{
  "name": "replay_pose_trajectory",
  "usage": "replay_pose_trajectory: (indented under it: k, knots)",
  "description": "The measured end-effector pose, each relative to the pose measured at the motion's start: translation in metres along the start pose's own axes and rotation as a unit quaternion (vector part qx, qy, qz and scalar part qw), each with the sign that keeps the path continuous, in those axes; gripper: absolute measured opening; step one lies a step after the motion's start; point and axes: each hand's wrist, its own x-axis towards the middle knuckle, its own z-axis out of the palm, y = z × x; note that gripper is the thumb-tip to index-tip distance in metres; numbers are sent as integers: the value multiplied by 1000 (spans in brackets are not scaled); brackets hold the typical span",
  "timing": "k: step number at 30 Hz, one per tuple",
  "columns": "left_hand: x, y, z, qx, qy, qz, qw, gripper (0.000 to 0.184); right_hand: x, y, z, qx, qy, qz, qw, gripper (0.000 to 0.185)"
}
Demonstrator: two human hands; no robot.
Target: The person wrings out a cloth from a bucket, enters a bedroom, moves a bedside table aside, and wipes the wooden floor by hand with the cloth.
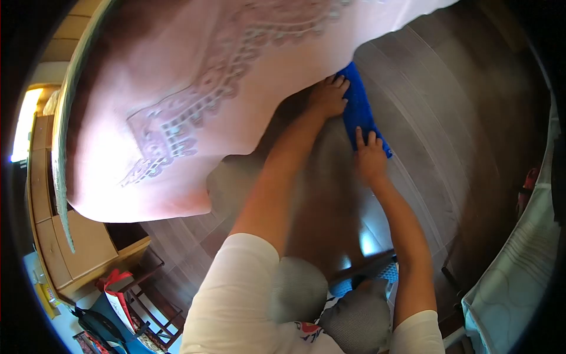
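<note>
A long, folded blue cloth (359,106) lies flat on the wood-look floor (413,100), its far end close to the edge of a pink tablecloth. My left hand (331,96) rests on the left edge of the cloth near that far end, its fingers stretched out and slightly apart. At the near end, my right hand (371,158) presses on the cloth with extended fingers. The underside of both palms is hidden.
The pink tablecloth (247,100) with lace-like trim hangs at upper left. Wooden cabinets (82,242) line the left side. Lower left, a dark chair frame (168,321) stands near a backpack (97,324). Pale patterned fabric (519,265) hangs at right. My knees are below.
</note>
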Motion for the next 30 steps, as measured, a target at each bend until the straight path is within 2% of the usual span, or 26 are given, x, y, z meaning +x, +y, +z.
replay_pose_trajectory:
  k: [2, 3, 6, 8, 9, 11, 13, 17, 20, 24, 25, 27, 30]
  knots:
    - [-11, -3, -8, -23, -3, -20, 1000, 62, -1, 0, 4, -29, 17, -7, 999, 62]
    - [-23, -8, -4, -32, 82, 6, 996, 56, -3, -4, 3, -37, 7, -16, 999, 61]
    - [-65, -25, -3, -88, 27, -60, 994, 47, -14, -23, 0, -54, -12, -39, 998, 59]
    - [-111, -31, -14, -62, 35, -62, 996, 44, -22, -31, -3, -79, -14, -67, 994, 57]
    - [-132, -35, -22, -49, 40, -61, 996, 43, -24, -35, -5, -83, -39, -81, 993, 59]
    - [-173, -48, -15, -39, 31, -55, 997, 53, -27, -45, -6, -89, -89, -107, 986, 62]
    - [-207, -61, -12, -31, -38, -108, 993, 63, -29, -62, -10, -81, -158, -138, 974, 61]
    - [-273, -71, -36, -74, -81, -186, 976, 66, -20, -113, -22, -94, -314, -175, 928, 59]
    - [-319, -71, -45, -85, -97, -223, 966, 64, -23, -140, -12, -107, -327, -217, 914, 57]
    - [-362, -72, -19, -56, -69, -198, 976, 50, -30, -165, -4, -103, -295, -173, 934, 57]
    - [-371, -68, -19, -48, -64, -189, 979, 46, -37, -170, -2, -60, -264, -138, 953, 59]
    - [-391, -55, -22, -47, -66, -160, 984, 43, -51, -179, 2, 23, -194, -67, 978, 68]
    - [-413, -26, -25, -55, -104, -139, 983, 40, -53, -205, 34, 40, -110, 1, 993, 87]
